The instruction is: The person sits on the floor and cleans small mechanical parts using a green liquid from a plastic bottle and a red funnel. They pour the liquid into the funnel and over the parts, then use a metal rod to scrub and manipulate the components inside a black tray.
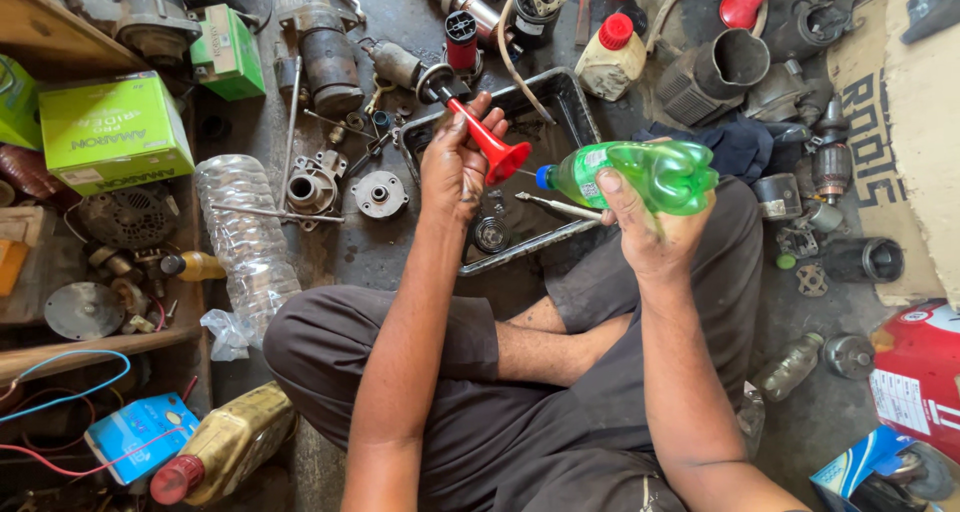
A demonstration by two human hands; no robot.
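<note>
my legs [500, 402] crossed on the floor, closest up. left hand [455, 162] fingers clamped on red funnel [492, 142], right hand [645, 232] fingers clamped on green plastic bottle [640, 172] w/ blue cap, tipped at funnel mouth, both above metal tray [575, 102].

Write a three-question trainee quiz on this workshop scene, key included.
1. True or false: the left hand holds a red funnel.
2. The right hand holds which? A) green bottle B) yellow jug C) screwdriver
3. Fill in: the bottle's blue cap points toward the funnel's ____ end.

Key:
1. True.
2. A.
3. Wide; both are held above the black tray.
</note>
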